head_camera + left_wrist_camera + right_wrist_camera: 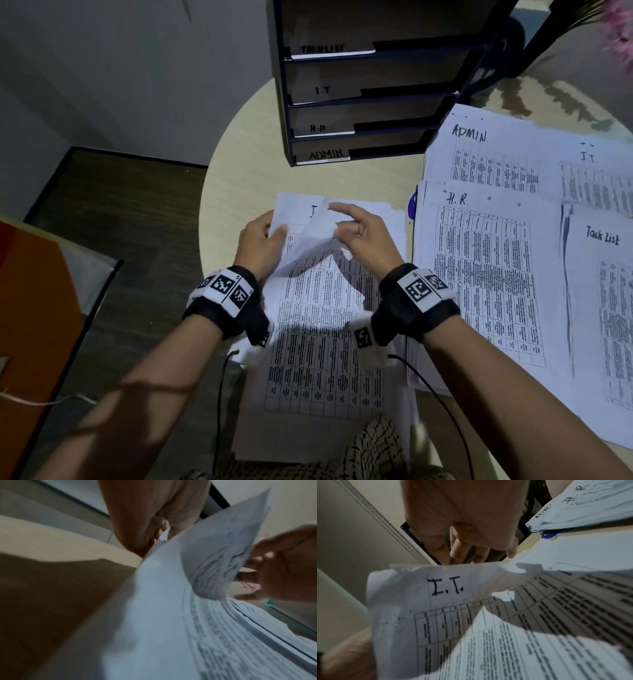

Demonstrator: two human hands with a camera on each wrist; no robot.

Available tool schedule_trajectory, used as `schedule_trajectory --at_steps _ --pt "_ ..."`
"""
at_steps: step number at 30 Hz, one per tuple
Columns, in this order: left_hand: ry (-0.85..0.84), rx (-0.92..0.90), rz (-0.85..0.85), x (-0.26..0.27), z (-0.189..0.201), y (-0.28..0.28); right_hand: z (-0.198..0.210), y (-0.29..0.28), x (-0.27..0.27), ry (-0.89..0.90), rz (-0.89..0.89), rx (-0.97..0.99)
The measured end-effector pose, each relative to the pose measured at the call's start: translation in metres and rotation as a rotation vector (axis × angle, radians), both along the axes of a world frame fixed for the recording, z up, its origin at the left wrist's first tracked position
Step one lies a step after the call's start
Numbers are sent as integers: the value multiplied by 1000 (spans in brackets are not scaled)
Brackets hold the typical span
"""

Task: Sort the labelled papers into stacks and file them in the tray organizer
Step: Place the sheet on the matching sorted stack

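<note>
A pile of printed papers (325,342) lies in front of me on the round table (246,164). My left hand (263,240) grips the upper left corner of its top sheet (308,246), which bends upward. My right hand (359,233) pinches that sheet's top edge with thumb and curled fingers, index finger stretched out. In the right wrist view a sheet marked "I.T." (447,586) curls just below my fingers (458,553). The black tray organizer (359,102) stands behind the pile, its trays labelled Task List, I.T, H.R and ADMIN.
Sorted stacks lie to the right: ADMIN (479,161), I.T. (596,178), H.R. (479,274) and Task List (606,308). A blue object (411,207) pokes out under the H.R. stack. An orange object (34,308) sits low at left, pink flowers (620,31) at top right.
</note>
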State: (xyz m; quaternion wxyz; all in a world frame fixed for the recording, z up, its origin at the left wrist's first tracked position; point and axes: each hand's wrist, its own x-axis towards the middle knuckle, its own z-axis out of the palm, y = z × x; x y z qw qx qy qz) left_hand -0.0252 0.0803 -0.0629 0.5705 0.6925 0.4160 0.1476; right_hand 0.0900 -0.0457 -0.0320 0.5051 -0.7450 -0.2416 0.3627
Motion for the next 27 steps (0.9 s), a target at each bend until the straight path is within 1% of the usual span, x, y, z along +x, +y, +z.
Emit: schedule_trajectory --at_steps 2,3,4,7,8,9,11,12,14,15,16,17,18,19,20,22,24,25,27 --pt "53 5 56 -1 -2 5 0 -10 -3 -41 -58 17" --pt "87 10 55 -3 -1 6 1 -17 -6 -51 -75 33" --pt "111 64 28 -4 -1 7 3 -23 -9 -55 -87 53" --pt "196 428 -146 -10 4 9 1 -35 -14 -48 -116 92" --pt "200 459 -216 -11 6 9 -1 -36 -14 -43 -129 95" --pt "191 383 -278 -12 8 8 -3 -36 -15 -43 -142 94" --pt "134 89 -323 -12 16 1 -4 -33 -15 -50 -158 94" --pt "138 -29 -309 -12 23 -3 -4 -30 -16 -54 -158 94" --pt "186 -200 -290 -12 36 -8 -2 -23 -15 -53 -150 104" --pt "179 -336 -269 -11 43 -11 -1 -19 -15 -38 -158 121" --pt "136 -487 -244 -10 47 -12 1 -16 -13 -28 -171 134" --pt "74 -594 -221 -11 50 -11 2 -12 -12 -32 -176 136" --pt "17 -650 -202 -12 53 -10 4 -9 -10 -54 -161 127" --pt "0 -644 -173 -11 55 -9 5 -7 -8 -100 -119 110" --pt "4 -584 -162 -10 52 -5 6 -5 -5 -173 -55 74" --pt "118 -371 -223 -9 42 2 4 -3 0 -327 96 -38" --pt "227 -287 -304 -11 34 9 2 -2 6 -437 212 -128" --pt "224 -330 -327 -11 37 7 1 -1 10 -494 235 -176" --pt "136 -568 -261 -7 42 6 2 -2 13 -619 248 -305"
